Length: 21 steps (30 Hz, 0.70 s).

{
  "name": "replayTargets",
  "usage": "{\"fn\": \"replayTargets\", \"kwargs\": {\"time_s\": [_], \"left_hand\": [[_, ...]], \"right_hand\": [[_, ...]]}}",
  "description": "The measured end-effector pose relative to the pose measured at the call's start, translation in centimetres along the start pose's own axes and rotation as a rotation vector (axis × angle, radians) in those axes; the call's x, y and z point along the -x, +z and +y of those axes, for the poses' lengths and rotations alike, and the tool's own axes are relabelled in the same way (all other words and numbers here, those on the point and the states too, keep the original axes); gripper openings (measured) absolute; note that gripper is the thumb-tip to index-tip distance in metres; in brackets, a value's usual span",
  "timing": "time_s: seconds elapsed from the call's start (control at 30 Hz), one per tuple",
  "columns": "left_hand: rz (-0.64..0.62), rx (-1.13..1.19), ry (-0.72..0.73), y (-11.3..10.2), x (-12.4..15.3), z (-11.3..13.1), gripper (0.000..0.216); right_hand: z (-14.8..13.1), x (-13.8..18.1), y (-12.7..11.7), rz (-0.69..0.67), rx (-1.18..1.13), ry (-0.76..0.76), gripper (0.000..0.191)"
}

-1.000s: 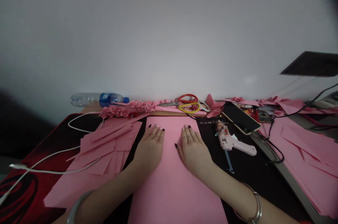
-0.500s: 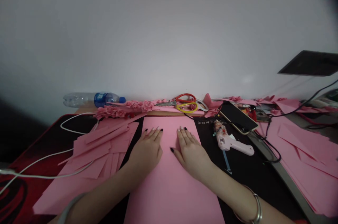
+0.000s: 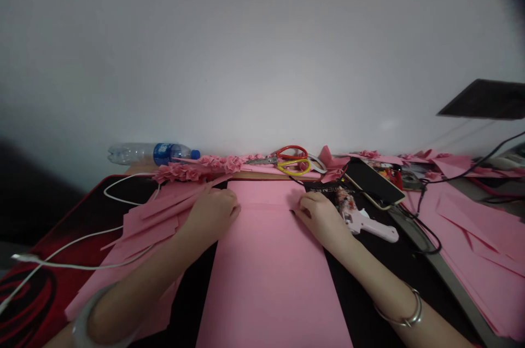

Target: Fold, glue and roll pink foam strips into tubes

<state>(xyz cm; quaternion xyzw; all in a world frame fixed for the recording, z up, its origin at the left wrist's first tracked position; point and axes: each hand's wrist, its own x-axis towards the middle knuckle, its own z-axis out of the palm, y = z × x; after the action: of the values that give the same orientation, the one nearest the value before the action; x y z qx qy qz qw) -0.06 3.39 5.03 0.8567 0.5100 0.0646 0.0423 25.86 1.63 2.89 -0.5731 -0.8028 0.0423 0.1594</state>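
Observation:
A long pink paper sheet point(image 3: 274, 271) lies lengthwise in front of me, with a faint line running across it near its far end. My left hand point(image 3: 216, 210) is closed at the sheet's left edge, fingers curled with the thumb against the paper. At the opposite edge my right hand point(image 3: 322, 216) pinches the paper between thumb and bent fingers. Parts of the fingertips are hidden on both hands. Just right of my right hand rests a white glue gun point(image 3: 371, 226).
Pink paper pieces point(image 3: 151, 230) are heaped at left under a white cable point(image 3: 82, 267). Along the wall lie a plastic bottle point(image 3: 141, 154), paper flowers point(image 3: 221, 163) and scissors point(image 3: 293, 166). A phone point(image 3: 375, 184) and more pink sheets point(image 3: 471, 260) are at right.
Both hands were flat on the sheet with fingers stretched out. They have moved apart to its side edges and curled closed. A line across the paper now shows.

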Motion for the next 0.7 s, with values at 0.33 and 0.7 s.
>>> {"fn": "replayTargets", "kwargs": {"time_s": [0.33, 0.7], "left_hand": [[-0.054, 0.330, 0.012, 2.6, -3.2, -1.8, 0.022], [0.022, 0.320, 0.156, 2.1, -2.5, -1.3, 0.020]], "right_hand": [[1.0, -2.1, -0.7, -0.111, -0.263, 0.106, 0.013], [0.9, -1.1, -0.6, 0.005, -0.121, -0.068, 0.019]]}}
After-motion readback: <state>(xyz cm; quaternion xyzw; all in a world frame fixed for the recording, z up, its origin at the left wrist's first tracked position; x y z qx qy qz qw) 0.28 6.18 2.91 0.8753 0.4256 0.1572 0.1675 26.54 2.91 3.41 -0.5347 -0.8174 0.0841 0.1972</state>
